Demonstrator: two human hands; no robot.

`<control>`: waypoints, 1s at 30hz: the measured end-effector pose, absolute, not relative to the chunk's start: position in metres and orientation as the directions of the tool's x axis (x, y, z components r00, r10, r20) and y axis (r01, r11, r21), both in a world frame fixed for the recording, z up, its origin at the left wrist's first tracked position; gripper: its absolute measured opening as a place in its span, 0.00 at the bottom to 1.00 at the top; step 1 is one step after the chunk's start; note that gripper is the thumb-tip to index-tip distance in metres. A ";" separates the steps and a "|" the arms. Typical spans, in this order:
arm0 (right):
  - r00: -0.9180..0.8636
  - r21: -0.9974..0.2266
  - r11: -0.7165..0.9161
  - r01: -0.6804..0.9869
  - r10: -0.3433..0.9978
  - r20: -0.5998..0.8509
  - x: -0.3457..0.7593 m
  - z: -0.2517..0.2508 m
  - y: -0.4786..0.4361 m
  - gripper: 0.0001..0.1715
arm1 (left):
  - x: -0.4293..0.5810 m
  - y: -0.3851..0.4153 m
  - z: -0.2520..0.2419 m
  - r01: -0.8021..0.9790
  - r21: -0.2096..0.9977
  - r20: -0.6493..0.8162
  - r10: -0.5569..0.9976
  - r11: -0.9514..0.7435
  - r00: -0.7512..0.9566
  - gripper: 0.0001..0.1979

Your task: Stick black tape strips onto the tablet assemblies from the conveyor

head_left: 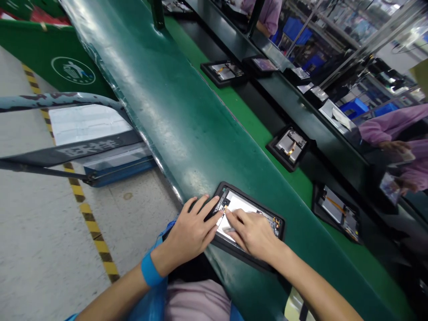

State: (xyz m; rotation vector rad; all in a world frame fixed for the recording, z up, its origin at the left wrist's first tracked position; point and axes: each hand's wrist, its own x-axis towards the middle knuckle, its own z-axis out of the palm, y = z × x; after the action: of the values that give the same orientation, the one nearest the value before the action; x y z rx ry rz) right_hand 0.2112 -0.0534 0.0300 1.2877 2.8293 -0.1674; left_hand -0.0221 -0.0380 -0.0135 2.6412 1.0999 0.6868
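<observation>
Left hand (192, 229), fingers spread, and right hand (256, 232), grip narrow, contents unclear, on one tablet (238, 201) in black tray (234, 252), green tabletop (174, 116): internals (277, 222) exposed, no cover fitted, work seemingly midway; beyond, similar uncovered units (290, 145).

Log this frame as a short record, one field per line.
Workpiece: open tablet-like device in a black holder
Surface: green bench
Left hand: spread over holder's edge and device; blue wristband
Right hand: bent over device; anything held is unclear
Beyond bench: more open devices in black holders
Co-worker: pink sleeve at right
</observation>
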 end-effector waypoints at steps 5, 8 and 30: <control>-0.648 -0.158 0.631 0.759 0.756 -0.095 0.214 0.033 -0.051 0.29 | -0.024 -0.038 -0.013 0.616 0.353 0.336 0.710 -0.704 0.619 0.18; -0.599 -0.234 0.572 0.786 0.798 -0.060 0.213 0.037 -0.049 0.24 | -0.024 -0.037 -0.013 0.617 0.340 0.331 0.705 -0.709 0.628 0.19; -0.558 0.016 0.557 0.830 0.830 0.001 0.201 0.027 -0.027 0.10 | -0.023 -0.037 -0.008 0.621 0.371 0.274 0.720 -0.690 0.637 0.20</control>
State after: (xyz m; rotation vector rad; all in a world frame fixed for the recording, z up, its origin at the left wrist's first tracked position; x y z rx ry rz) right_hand 0.2011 -0.0275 0.0274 1.4746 2.7665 0.0236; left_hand -0.0232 -0.0373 -0.0085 2.6167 1.0916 0.5940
